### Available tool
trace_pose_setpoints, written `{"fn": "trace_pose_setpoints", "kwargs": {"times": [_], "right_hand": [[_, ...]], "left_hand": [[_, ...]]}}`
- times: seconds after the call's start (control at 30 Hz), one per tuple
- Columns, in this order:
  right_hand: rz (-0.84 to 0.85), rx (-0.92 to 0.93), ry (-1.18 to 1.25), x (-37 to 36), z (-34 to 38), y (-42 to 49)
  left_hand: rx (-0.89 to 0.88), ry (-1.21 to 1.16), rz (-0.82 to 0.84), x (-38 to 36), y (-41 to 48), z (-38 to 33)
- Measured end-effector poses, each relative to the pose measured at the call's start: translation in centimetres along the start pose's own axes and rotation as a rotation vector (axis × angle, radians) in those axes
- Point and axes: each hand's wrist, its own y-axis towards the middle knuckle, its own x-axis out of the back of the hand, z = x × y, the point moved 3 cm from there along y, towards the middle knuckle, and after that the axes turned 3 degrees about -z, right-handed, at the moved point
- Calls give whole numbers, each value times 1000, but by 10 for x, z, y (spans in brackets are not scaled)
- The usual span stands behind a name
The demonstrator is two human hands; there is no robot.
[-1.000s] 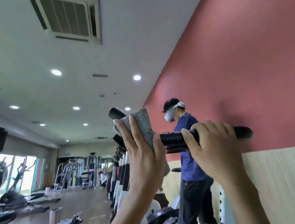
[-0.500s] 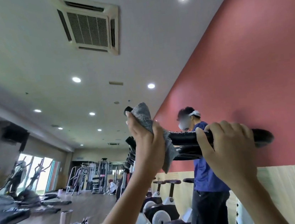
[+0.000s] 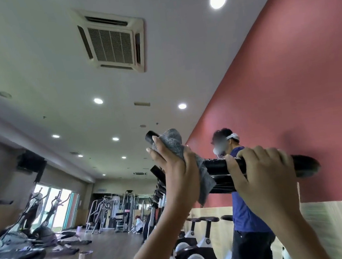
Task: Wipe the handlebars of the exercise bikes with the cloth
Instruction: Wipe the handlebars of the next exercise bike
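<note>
Grey cloth point(image 3: 174, 143): soft, light and limp. It is draped over the upturned end of the handlebar point(image 3: 215, 167) and held there under the left hand point(image 3: 176, 171), with a loose corner hanging below that hand.

- Judged handling: the cloth conforms to the tube but will bunch or slide unless pinched against it. It is best held with the palm and thumb wrapped round the cloth and the bar together.
- Handlebar: black, glossy, rigid tube, likely somewhat slick where bare. It runs from the left hand across to the right hand point(image 3: 261, 174), and its blunt end sticks out just beyond the right hand. The bare black tip of the other end shows above the left fingertips.
- Hands: set apart along the bar. The left clamps the cloth round the raised end. The right has its fingers curled over the top of the straight section and steadies it.
- Judged step: wiping the raised end. The stretch between the hands is uncovered.

Beyond the bar, between the two hands, a second person point(image 3: 244, 206) stands against the red wall point(image 3: 288, 72). Below the hands is a row of exercise bikes point(image 3: 203, 243).
</note>
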Motion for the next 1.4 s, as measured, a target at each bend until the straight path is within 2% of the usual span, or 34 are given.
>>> {"fn": "trace_pose_setpoints", "kwargs": {"times": [0.13, 0.23, 0.3, 0.37, 0.5, 0.57, 0.67, 0.73, 0.8, 0.93, 1.07, 1.13, 1.23, 1.27, 1.3, 1.4], "right_hand": [[3, 15, 3, 1, -1, 0], [-18, 6, -11, 1, 2, 0], [-22, 4, -13, 1, 2, 0], [-11, 13, -6, 1, 2, 0], [-16, 2, -10, 1, 2, 1], [-23, 5, -15, 2, 2, 2], [-47, 8, -24, 2, 3, 1], [-49, 16, -22, 2, 2, 0], [-43, 37, -19, 3, 1, 1], [-41, 69, -29, 3, -2, 0], [-43, 80, -33, 2, -2, 0], [-34, 91, -26, 3, -2, 0], [-30, 102, -22, 3, -4, -1], [-28, 96, -27, 2, -4, -1], [-25, 90, -34, 2, -3, -1], [-23, 106, -4, 3, -3, -1]], "left_hand": [[93, -19, -84, 21, 45, -1], [-21, 143, -143, 8, 20, -10], [-113, 185, -70, 2, -1, -7], [-117, 136, -17, 9, 10, 0], [29, 99, -80, 21, 52, 2], [-111, 224, -45, 14, 29, -3], [-569, 644, 74, 19, -2, 4], [-740, 836, 119, 32, 12, 8], [-780, 872, 133, 47, 36, 6], [-690, 766, 109, 51, 40, 5], [-973, 842, 285, 38, 20, 13], [-913, 827, 214, 45, 34, 14], [-648, 649, 74, 51, 41, 14], [-607, 602, 64, 47, 35, 13], [-614, 597, 73, 42, 28, 12], [-791, 735, 144, 28, 7, 3]]}}
